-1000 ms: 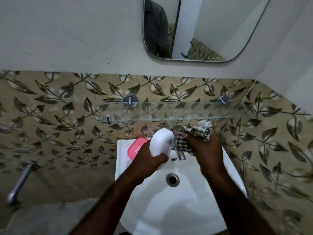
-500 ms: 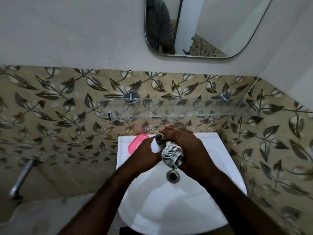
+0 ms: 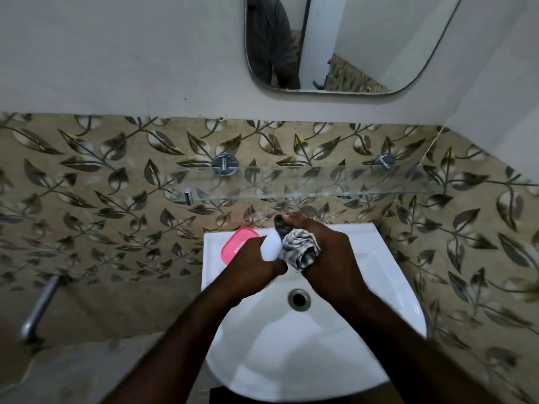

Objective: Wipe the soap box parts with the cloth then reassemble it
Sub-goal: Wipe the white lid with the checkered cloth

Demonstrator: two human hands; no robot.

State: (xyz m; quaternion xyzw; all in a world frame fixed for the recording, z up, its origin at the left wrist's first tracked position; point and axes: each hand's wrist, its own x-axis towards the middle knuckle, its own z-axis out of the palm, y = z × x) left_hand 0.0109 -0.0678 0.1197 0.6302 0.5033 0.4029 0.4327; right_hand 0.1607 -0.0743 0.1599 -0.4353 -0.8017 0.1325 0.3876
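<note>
Because the two hands meet over the back of the white wash basin (image 3: 376, 258), much of the soap box is covered. The left hand (image 3: 253, 266) has its fingers curled round the white soap box part (image 3: 270, 248), of which only a pale rounded patch shows between thumb and knuckles. The right hand (image 3: 329, 252) grips the checked cloth (image 3: 300, 249), bunched into a wad and pressed against that white part; its fingers are wrapped round the fabric. A small dark shape by the right fingertips, just above the cloth, is too blurred to name. The pink soap box part (image 3: 237, 246) lies on the basin's back left ledge, its near end hidden behind the left hand.

Below the hands, the drain (image 3: 299, 298) sits in the bowl. Both forearms run out of the bottom edge. On the wall of leaf-patterned tiles (image 3: 102, 185) a glass shelf (image 3: 306, 182) hangs on chrome brackets (image 3: 224, 165). Above it, on plain wall, a rounded mirror (image 3: 364, 39) is cut off at the top and reflects a grey sleeve. A metal pipe (image 3: 40, 307) at far left is smeared.
</note>
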